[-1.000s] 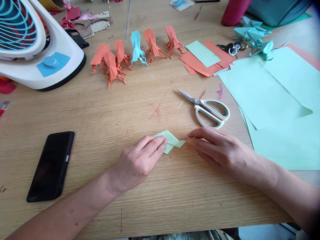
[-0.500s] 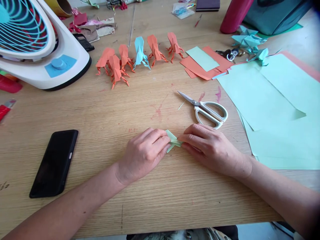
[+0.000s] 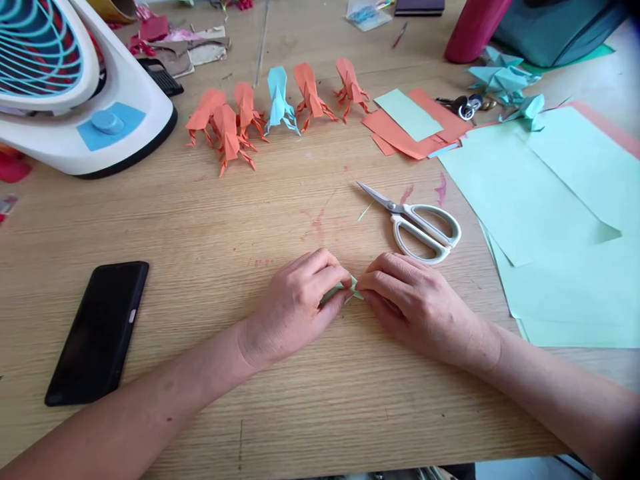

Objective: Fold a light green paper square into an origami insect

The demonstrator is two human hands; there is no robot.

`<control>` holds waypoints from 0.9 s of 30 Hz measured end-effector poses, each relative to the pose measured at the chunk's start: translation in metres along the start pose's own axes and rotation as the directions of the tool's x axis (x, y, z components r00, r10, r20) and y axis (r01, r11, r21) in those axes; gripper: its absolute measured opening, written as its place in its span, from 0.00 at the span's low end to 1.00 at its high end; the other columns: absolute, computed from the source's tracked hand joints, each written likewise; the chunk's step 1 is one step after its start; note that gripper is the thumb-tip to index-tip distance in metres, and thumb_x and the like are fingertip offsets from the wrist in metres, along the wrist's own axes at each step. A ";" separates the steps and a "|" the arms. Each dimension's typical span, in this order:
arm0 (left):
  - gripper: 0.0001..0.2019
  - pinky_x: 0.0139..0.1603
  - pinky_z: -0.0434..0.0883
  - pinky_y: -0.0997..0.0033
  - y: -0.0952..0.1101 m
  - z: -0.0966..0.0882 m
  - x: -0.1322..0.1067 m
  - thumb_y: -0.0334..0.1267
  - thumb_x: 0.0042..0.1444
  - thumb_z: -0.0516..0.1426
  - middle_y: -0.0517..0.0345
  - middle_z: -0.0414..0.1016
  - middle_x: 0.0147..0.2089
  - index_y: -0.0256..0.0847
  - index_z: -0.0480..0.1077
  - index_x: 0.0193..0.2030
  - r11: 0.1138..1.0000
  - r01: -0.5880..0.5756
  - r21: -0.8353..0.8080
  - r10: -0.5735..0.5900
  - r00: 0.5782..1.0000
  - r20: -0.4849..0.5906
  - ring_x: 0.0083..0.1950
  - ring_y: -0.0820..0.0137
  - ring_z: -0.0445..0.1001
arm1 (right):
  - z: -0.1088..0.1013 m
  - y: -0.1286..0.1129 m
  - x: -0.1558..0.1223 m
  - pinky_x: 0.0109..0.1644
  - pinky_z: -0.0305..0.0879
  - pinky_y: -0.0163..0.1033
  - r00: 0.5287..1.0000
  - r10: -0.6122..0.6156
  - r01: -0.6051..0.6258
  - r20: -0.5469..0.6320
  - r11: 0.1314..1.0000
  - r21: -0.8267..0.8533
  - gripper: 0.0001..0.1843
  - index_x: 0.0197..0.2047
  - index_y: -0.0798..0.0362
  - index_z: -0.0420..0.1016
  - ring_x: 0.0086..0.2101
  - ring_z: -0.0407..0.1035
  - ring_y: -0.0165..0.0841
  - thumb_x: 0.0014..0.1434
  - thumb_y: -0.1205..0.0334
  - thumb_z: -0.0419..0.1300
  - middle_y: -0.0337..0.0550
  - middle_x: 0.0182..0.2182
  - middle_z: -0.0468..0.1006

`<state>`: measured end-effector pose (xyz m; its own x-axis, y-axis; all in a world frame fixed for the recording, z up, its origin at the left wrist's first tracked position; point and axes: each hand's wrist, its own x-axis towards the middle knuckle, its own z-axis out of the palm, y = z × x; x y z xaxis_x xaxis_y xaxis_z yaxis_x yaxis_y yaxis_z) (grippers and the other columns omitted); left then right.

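Note:
Between my two hands is a small folded piece of light green paper (image 3: 355, 291), mostly covered by my fingers. My left hand (image 3: 305, 300) pinches it from the left, thumb below and forefinger above. From the right, the fingertips of my right hand (image 3: 417, 300) grip its other end. Both hands are close together just over the wooden table. Right behind my right hand lie scissors (image 3: 425, 230) with white handles, their blades pointing away to the left.
Orange folded paper figures (image 3: 227, 137) and a blue one (image 3: 281, 100) stand at the back. A white fan (image 3: 135, 100) fills the far left, above a black phone (image 3: 97, 333). Green sheets (image 3: 560, 267) spread at right, near orange paper (image 3: 395, 133), keys (image 3: 465, 107) and a red bottle (image 3: 473, 30).
My left hand has shifted right, closer to my right hand, and covers more of the green paper. The view has moved slightly.

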<state>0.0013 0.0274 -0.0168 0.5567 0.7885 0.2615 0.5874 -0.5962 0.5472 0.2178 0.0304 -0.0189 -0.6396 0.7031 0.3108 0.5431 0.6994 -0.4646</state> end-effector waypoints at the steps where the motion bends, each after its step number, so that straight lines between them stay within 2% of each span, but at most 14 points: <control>1: 0.03 0.40 0.72 0.71 0.000 0.000 0.000 0.27 0.64 0.58 0.56 0.74 0.40 0.38 0.73 0.40 1.000 0.001 -0.004 -0.001 1.000 -0.002 0.40 0.71 0.73 | 0.000 0.000 0.000 0.38 0.65 0.40 1.000 0.011 -0.011 0.003 1.000 0.008 0.12 0.38 0.55 0.74 0.32 0.67 0.33 0.69 0.71 0.51 0.46 0.32 0.73; 12: 0.04 0.41 0.71 0.71 -0.002 0.000 -0.001 0.28 0.66 0.56 0.56 0.72 0.40 0.37 0.72 0.40 0.999 0.042 -0.031 -0.042 0.999 0.015 0.40 0.72 0.72 | -0.001 -0.001 0.000 0.37 0.64 0.40 0.997 0.071 -0.072 0.030 0.996 0.058 0.06 0.38 0.55 0.72 0.32 0.65 0.33 0.68 0.68 0.56 0.45 0.33 0.72; 20: 0.05 0.43 0.72 0.71 -0.004 -0.001 -0.002 0.26 0.66 0.56 0.57 0.70 0.40 0.37 0.72 0.39 0.996 0.057 -0.064 -0.057 0.998 0.001 0.40 0.74 0.72 | 0.000 -0.004 0.003 0.37 0.62 0.40 0.988 0.148 -0.151 0.034 0.984 0.094 0.07 0.36 0.53 0.71 0.32 0.65 0.33 0.66 0.71 0.55 0.43 0.32 0.71; 27: 0.05 0.46 0.73 0.71 -0.005 -0.005 -0.002 0.24 0.62 0.58 0.56 0.69 0.42 0.37 0.71 0.40 0.994 0.072 -0.078 -0.070 0.997 0.023 0.42 0.73 0.72 | -0.001 -0.008 0.007 0.35 0.61 0.40 0.986 0.162 -0.165 0.040 0.984 0.065 0.05 0.36 0.54 0.72 0.31 0.64 0.33 0.65 0.71 0.58 0.42 0.30 0.70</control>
<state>-0.0051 0.0294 -0.0161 0.5275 0.8248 0.2037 0.5782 -0.5242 0.6252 0.2098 0.0296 -0.0127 -0.5643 0.8016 0.1974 0.6048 0.5642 -0.5621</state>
